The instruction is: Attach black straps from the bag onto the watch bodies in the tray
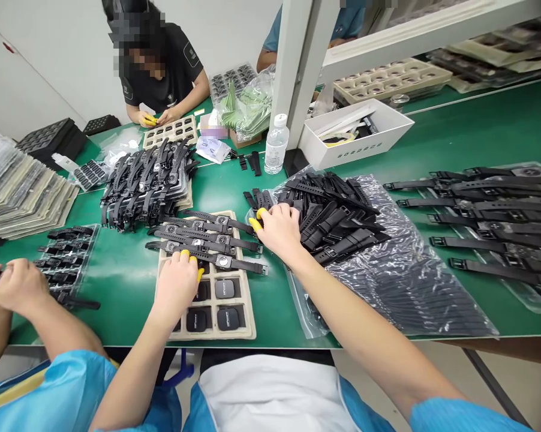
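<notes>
My left hand (pixel 177 285), yellow covers on several fingertips, is curled low over the beige moulded tray (pixel 251 321); what its fingers close on is hidden. Beyond those fingers, smartwatches (pixel 223 261) with black straps lie side by side across the tray's upper cells. Square black watch bodies (pixel 228 318) without straps sit in the lower cells. My right hand (pixel 279 231) is at the left edge of a heap of loose black watch straps (pixel 331 210). Its yellow-covered fingertips are apart, with nothing visible between them.
A plastic bag (pixel 405 294) lies under the straps. Strapped watches are on trays at right (pixel 499 222) and stacked at back left (pixel 149 180). A water bottle (pixel 276 147) and a white box (pixel 355 135) stand behind. Co-workers' hands (pixel 21 288) are at left and across the table.
</notes>
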The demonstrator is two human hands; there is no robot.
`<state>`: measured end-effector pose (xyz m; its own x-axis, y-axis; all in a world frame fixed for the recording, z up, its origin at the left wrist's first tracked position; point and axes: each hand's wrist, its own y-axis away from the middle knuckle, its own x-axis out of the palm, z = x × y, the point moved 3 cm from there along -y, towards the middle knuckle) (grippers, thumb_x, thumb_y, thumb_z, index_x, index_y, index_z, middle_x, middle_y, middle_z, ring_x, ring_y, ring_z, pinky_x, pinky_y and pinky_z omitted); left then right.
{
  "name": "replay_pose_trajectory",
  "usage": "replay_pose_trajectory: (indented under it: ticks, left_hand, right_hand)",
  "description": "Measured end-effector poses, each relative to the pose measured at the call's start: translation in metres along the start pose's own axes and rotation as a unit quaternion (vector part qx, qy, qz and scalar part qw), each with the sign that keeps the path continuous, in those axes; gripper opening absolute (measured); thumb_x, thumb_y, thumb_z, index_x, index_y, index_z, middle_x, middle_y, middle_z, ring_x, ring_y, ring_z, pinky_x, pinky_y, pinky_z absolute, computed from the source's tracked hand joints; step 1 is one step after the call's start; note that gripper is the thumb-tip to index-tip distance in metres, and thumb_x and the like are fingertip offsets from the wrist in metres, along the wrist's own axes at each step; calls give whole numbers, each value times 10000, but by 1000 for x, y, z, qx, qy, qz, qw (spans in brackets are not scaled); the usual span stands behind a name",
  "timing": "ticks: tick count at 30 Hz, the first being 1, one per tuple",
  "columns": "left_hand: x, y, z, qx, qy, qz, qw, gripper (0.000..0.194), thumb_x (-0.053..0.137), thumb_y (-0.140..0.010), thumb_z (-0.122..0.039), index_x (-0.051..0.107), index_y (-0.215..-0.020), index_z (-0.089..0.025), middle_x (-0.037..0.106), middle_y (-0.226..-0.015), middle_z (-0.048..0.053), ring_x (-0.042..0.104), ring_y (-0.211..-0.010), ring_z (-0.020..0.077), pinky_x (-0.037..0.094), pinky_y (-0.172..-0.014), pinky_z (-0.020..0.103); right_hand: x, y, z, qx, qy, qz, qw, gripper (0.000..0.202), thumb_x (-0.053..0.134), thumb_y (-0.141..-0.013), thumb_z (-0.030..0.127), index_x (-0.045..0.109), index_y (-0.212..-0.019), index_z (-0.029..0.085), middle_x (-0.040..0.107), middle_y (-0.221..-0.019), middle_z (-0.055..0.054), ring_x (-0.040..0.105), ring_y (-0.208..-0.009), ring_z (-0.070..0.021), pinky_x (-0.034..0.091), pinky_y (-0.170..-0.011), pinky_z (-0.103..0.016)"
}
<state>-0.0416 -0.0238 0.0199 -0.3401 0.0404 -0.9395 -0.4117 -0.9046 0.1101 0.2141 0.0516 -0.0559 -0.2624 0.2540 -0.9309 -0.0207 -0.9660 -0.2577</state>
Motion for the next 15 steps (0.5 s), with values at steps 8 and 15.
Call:
replay_pose_trajectory:
  ticks: [8,15]
  left_hand:
    - [-20,0,12,39,30,5,999,166,497,-989,-132,648,-925,-156,684,-944,132,664,-929,300,550,-787,405]
    - [-77,-30,3,69,285,-215,931,169,522,-1012,-212,603,-1158,-184,722,-1125,115,697,-1056,261,575,-898,369]
  right_hand:
    - [11,-4,-6,21,-29,8,999,272,556,-961,272,663,-1131,88,674,-1115,-245,500,-1115,-375,304,-1006,-524]
    - [21,-8,-28,102,-253,-30,962,179,586,-850,237,606,-1020,188,700,-1101,-174,580,-1102,-351,365,-1078,-587]
